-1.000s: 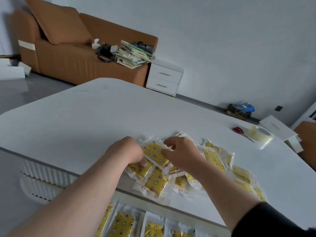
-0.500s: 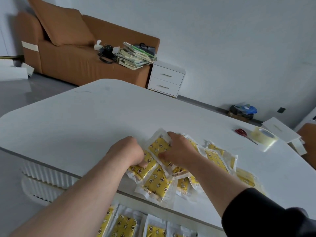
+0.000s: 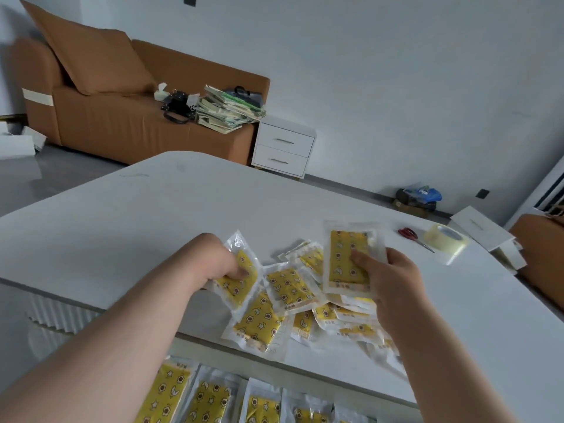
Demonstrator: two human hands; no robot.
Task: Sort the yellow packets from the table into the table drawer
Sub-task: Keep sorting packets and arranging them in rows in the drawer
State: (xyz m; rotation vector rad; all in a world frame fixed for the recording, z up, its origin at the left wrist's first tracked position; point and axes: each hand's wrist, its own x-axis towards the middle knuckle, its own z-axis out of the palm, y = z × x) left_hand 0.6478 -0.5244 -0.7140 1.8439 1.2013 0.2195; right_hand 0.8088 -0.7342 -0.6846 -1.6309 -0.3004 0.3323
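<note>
- At 6 o'clock, a row of yellow packets (image 3: 207, 401) below the table (image 3: 152, 224) edge is cut off by the lower border.
- Both forearms run off the lower border, at 7 and 5 o'clock.
- The left hand (image 3: 213, 257) grips a tilted packet (image 3: 241, 282); its thumb is out of sight.
- The right hand (image 3: 393, 276) holds an upright packet (image 3: 348, 257); only the thumb shows, the fingers hidden behind it.
- In the pile (image 3: 290, 288), lower packets are covered; those at 4 o'clock are blurred, so no count is possible.
- Print on the packets is too small to read.
- The tape roll (image 3: 447, 239) at 2 o'clock is smeared.
- A brown seat (image 3: 537, 257) at 3 o'clock is cut by the right border.
</note>
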